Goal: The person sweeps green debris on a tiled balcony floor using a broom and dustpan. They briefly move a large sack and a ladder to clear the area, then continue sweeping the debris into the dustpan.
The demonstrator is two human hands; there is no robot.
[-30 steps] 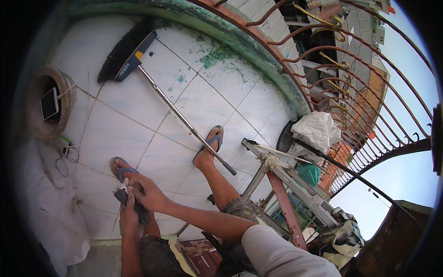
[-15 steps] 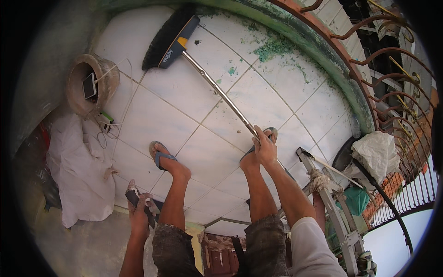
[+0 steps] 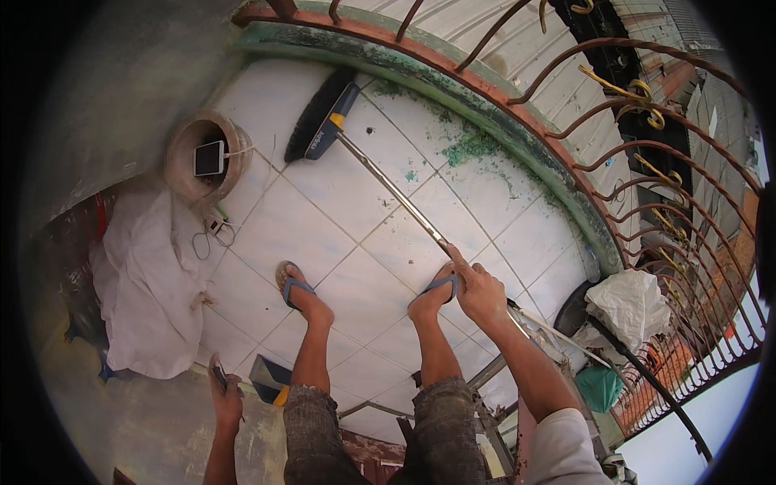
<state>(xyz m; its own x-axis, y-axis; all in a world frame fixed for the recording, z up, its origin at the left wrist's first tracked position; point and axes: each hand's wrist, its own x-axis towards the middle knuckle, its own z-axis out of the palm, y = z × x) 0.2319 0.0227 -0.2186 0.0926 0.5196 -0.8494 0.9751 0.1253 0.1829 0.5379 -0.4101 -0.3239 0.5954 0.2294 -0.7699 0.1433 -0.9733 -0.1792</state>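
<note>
My right hand (image 3: 482,295) is wrapped round the metal handle of a broom (image 3: 396,194), its index finger lying along the shaft. The broom's black-bristled head (image 3: 323,121), grey with a yellow socket, rests on the tiles at the far left of the handle. Low at the left, my left hand (image 3: 228,402) is closed on a narrow dark thing whose kind I cannot make out. Just right of that hand is a dark grey dustpan-like piece with a yellow corner (image 3: 271,380); whether the two are joined does not show. Green flakes (image 3: 477,149) lie scattered along the far kerb.
A curved green kerb (image 3: 517,121) with a rusty railing (image 3: 582,166) bounds the far right. Left stand a clay pot (image 3: 179,166) holding a phone (image 3: 208,158) on a cable, and a white sack (image 3: 149,299). Right are a crumpled white bag (image 3: 630,303) and a green bag (image 3: 600,388).
The view has shifted, bringing more railing in. My right hand has moved slightly right of my foot, still on the broom. The left hand has turned and lowered; the grey-yellow piece shows more. The broom head looks unmoved.
</note>
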